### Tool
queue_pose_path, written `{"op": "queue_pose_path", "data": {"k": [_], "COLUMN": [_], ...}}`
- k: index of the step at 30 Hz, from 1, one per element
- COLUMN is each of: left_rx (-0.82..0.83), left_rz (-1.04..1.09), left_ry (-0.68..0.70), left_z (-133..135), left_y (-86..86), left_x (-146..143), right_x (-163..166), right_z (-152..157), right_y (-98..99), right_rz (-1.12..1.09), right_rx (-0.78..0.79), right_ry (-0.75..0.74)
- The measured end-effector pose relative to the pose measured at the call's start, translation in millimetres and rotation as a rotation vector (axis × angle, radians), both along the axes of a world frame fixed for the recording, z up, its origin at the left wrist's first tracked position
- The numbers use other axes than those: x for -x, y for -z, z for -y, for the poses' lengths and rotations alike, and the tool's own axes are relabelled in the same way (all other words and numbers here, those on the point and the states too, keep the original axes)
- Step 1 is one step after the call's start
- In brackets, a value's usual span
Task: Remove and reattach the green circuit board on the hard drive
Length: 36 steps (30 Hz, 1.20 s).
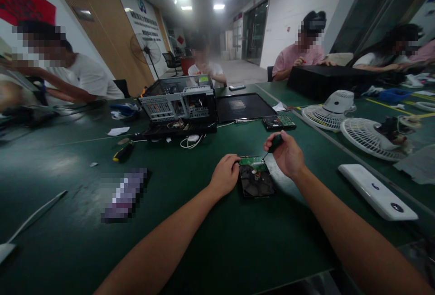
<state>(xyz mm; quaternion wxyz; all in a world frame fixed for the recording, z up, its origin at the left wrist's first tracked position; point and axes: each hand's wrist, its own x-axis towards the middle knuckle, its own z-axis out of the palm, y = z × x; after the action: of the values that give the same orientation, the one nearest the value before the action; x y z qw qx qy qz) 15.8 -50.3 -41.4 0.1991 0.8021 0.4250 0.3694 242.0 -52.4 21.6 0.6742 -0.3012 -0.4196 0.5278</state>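
A hard drive (256, 181) lies flat on the green table, circuit-board side up, with a green board at its far end. My left hand (224, 175) is curled against the drive's left edge and holds it in place. My right hand (287, 153) is closed round a screwdriver (273, 144) with a dark green handle. The screwdriver's thin shaft slants down to the left, and its tip meets the green board near the drive's far right corner.
An opened computer case (180, 104) stands beyond, with a black side panel (243, 107) and a second drive (279, 123) beside it. A yellow-handled screwdriver (124, 151) lies left. Fan grilles (365, 136) and a white flat device (377, 191) lie right. Other people sit around.
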Motion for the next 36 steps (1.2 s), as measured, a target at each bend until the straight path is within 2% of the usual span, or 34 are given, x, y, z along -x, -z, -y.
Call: {"op": "queue_pose_path", "data": {"k": [11,18,23,29,36], "left_rx": [-0.003,-0.014,-0.024,-0.031,-0.023], "left_rz": [0.007,-0.002,-0.004,0.001,0.011], "left_ry": [0.023,0.022,0.027,0.031,0.026], "left_z": [-0.5,-0.6,-0.9,-1.8,-1.3], "left_y": [-0.8,0.2,0.4,2.5,1.8], "left_x": [0.5,0.3,0.6,1.1,0.7], "right_x": [2.3,2.3,2.4,0.7,2.7], "right_z": [2.6,4.1,4.8,4.1,3.7], "right_y": [-1.6,-3.8,-4.8,-3.8,-4.1], "right_rz": [0.079,0.120,0.070,0.117,0.104], "right_rx": [-0.036,-0.067,-0.043,-0.049,-0.052], "right_ry": [0.081,0.086,0.023,0.000,0.042]}}
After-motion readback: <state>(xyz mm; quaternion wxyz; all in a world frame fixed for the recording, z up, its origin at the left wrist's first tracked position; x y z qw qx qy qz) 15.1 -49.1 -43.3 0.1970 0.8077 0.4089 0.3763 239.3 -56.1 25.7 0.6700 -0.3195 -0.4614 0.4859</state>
